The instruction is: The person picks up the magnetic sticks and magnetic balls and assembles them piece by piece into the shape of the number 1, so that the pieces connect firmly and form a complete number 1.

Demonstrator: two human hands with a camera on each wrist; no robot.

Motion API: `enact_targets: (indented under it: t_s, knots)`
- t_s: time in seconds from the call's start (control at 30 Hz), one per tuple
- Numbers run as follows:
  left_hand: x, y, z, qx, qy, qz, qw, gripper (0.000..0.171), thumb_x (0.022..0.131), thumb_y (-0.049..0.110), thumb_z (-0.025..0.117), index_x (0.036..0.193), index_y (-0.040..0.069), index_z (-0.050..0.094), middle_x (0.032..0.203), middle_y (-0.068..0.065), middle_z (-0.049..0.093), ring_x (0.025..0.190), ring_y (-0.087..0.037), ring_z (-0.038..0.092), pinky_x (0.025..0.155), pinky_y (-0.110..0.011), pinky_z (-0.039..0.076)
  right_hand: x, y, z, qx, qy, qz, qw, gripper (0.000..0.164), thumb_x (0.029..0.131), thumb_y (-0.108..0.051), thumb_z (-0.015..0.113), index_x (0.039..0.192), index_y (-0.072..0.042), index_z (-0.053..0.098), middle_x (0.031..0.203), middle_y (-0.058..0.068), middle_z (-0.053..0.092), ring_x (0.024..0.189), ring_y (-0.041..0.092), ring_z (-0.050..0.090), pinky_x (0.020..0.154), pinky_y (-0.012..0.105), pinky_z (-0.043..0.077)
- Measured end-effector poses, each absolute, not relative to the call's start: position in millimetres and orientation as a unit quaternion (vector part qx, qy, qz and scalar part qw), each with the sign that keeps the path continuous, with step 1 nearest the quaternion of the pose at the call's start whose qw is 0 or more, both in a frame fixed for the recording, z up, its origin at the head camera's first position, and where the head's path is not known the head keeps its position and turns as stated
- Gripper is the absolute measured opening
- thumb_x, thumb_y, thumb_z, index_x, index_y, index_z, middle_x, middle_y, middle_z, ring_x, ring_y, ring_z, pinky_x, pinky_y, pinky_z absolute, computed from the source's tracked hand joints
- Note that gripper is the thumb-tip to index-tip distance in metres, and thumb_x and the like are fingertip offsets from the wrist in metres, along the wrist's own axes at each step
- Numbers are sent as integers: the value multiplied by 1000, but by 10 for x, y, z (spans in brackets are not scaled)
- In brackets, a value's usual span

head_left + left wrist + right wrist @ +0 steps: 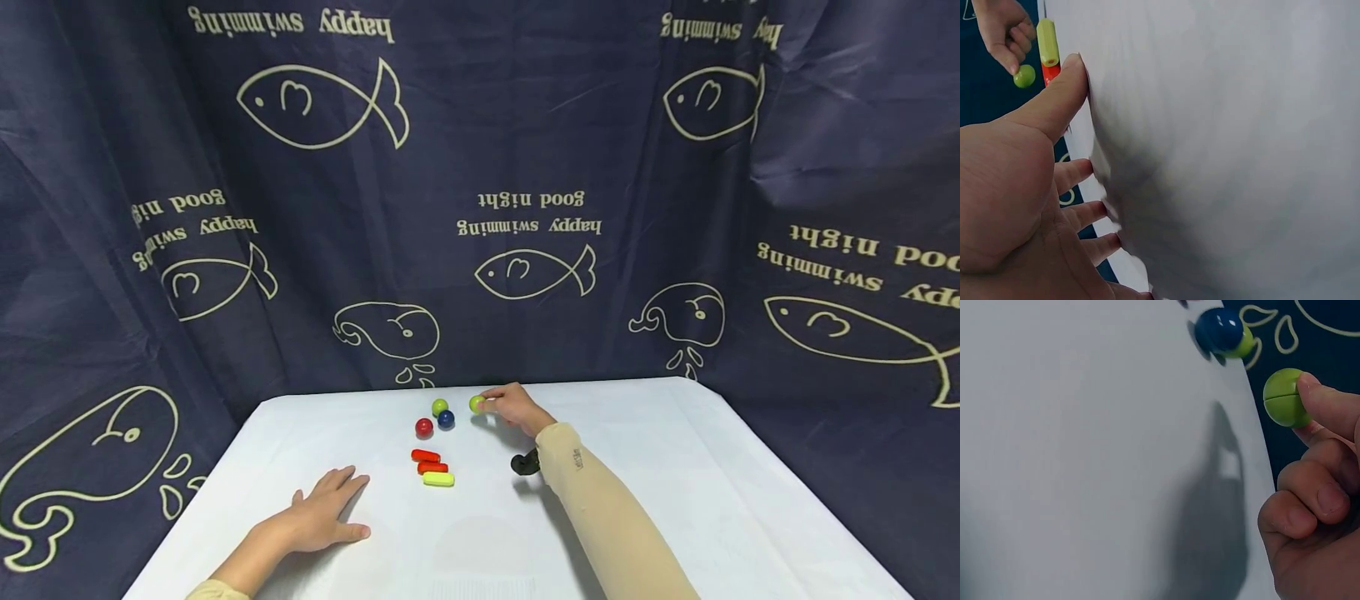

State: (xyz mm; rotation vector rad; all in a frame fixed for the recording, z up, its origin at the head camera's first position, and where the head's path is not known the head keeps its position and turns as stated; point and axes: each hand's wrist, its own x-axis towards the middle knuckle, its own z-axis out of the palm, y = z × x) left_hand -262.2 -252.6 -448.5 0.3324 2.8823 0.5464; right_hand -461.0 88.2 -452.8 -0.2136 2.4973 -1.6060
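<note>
My right hand pinches a green ball between thumb and index finger, its other fingers curled in toward the palm. A thin seam line runs round that ball, which is above the white table in the right wrist view. Left of it sit a second green ball, a dark blue ball and a red ball, grouped close together. My left hand rests palm down near the table's left side, fingers spread, holding nothing; its fingertips touch the cloth in the left wrist view.
Nearer than the balls lie two red rods and a yellow-green rod, side by side. The white table ends at a dark blue curtain printed with fish and whales. A black wrist device hangs by the right sleeve.
</note>
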Motion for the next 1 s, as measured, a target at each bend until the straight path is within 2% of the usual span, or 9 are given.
enact_targets:
  t_s: [0.13,0.37,0.6,0.7,1.0]
  knots:
    - [-2605,-2535,-4511,113,971,186,95,92,79,58,75,150,9,45,159,-25,30,146,-53,22,99,-86,11,-4595,965,-4523,-66,832,-545,82,34,89,-19,78,121,-10,74,49,-5,32,43,9,21,43,25,21]
    - [-2606,-2567,-4537,122,968,194,99,95,78,62,75,150,6,44,159,-26,30,146,-54,22,97,-88,10,-4605,1138,-4500,-79,827,-548,100,44,92,-22,74,133,-8,66,52,-5,32,44,11,20,44,25,23]
    - [-2665,-2591,-4525,126,969,184,103,102,78,70,69,154,8,40,161,-26,25,148,-53,17,98,-87,6,-4673,1270,-4445,-69,825,-552,99,44,92,-22,75,133,-10,66,49,-6,30,44,11,18,44,26,21]
    - [-2652,-2587,-4516,122,969,189,99,98,78,64,73,151,6,43,160,-26,28,146,-54,20,97,-87,9,-4679,1322,-4468,-65,827,-550,101,43,91,-21,75,132,-10,67,48,-6,30,44,11,18,44,26,21]
    - [-2651,-2568,-4482,124,972,177,91,94,80,60,74,152,8,43,160,-26,29,146,-54,21,98,-87,11,-4676,1468,-4450,-55,825,-554,98,43,90,-21,76,131,-10,67,48,-6,28,44,12,17,46,27,22]
